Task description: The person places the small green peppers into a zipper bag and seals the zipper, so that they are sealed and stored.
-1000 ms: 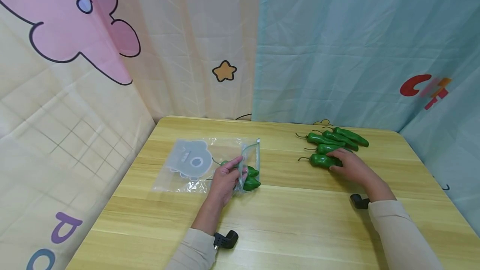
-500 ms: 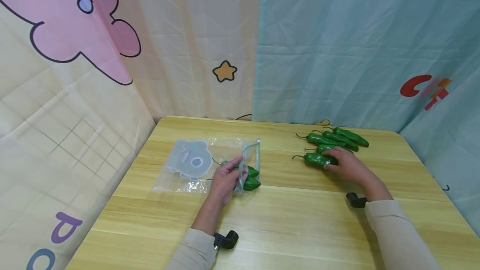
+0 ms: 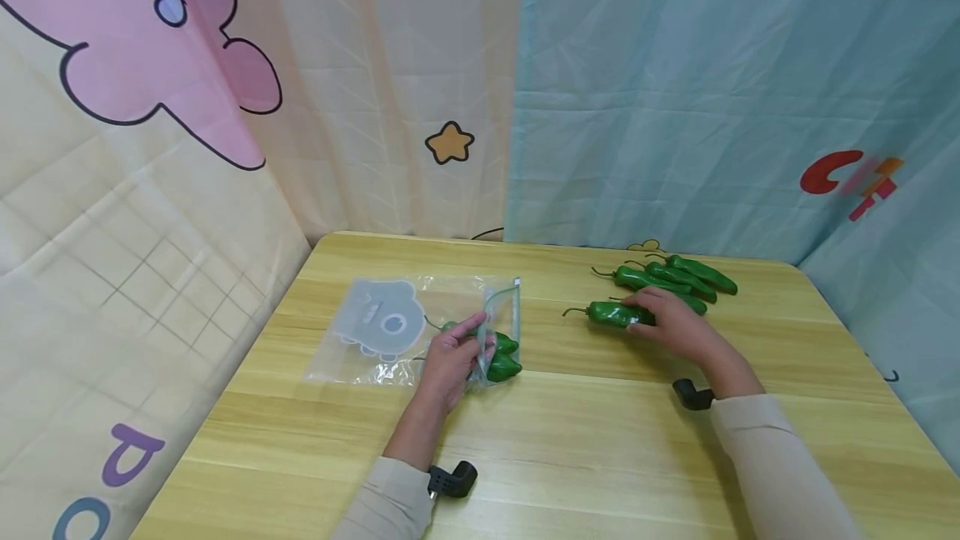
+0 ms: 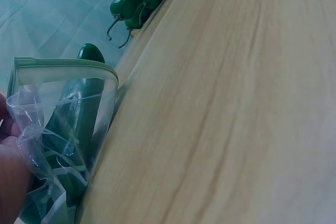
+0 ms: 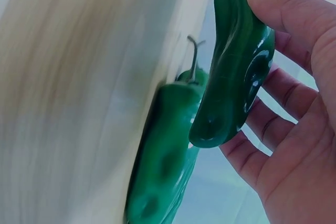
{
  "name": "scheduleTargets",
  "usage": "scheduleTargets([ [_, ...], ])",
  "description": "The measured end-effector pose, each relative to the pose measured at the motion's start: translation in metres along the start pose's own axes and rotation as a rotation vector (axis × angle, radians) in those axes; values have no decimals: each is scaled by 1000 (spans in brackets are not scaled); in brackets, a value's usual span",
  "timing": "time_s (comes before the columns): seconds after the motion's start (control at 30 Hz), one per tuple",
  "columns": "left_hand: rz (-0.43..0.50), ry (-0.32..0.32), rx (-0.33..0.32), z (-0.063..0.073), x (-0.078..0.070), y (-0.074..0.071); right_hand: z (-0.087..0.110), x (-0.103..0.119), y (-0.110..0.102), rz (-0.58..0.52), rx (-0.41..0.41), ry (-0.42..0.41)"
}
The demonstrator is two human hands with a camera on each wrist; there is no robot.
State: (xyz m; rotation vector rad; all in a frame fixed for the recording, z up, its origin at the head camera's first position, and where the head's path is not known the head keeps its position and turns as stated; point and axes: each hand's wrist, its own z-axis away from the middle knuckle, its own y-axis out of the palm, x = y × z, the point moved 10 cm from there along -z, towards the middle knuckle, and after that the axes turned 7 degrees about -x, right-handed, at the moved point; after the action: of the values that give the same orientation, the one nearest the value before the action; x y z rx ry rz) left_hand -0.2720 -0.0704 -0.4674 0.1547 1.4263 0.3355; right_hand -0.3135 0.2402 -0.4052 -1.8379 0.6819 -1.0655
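Note:
A clear zip bag (image 3: 450,294) with a grey cartoon print lies flat at the table's left, its open mouth facing right. Green peppers (image 3: 504,368) show inside near that mouth. My left hand (image 3: 447,367) pinches the bag's edge at the opening, and the left wrist view shows the zip rim (image 4: 63,64) held apart with a pepper tip sticking out. On the right, my right hand (image 3: 678,325) grips a green pepper (image 3: 609,314) between thumb and fingers, its stem pointing left. In the right wrist view this pepper (image 5: 236,61) is lifted off the table.
Several other green peppers (image 3: 675,277) lie grouped at the back right, just beyond my right hand. The wooden table (image 3: 570,457) ends at the back against patterned curtains (image 3: 390,107). A black wrist camera (image 3: 453,480) sits on my left wrist.
My right hand has moved left with the gripped pepper, drawing it away from the other peppers. The left hand and the bag have stayed in place.

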Motion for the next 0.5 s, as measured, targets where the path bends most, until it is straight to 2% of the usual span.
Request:
scheduleTargets([
  [0.5,-1,-2,4,-1,1,-1,-18,23,16,-15,16,-47],
])
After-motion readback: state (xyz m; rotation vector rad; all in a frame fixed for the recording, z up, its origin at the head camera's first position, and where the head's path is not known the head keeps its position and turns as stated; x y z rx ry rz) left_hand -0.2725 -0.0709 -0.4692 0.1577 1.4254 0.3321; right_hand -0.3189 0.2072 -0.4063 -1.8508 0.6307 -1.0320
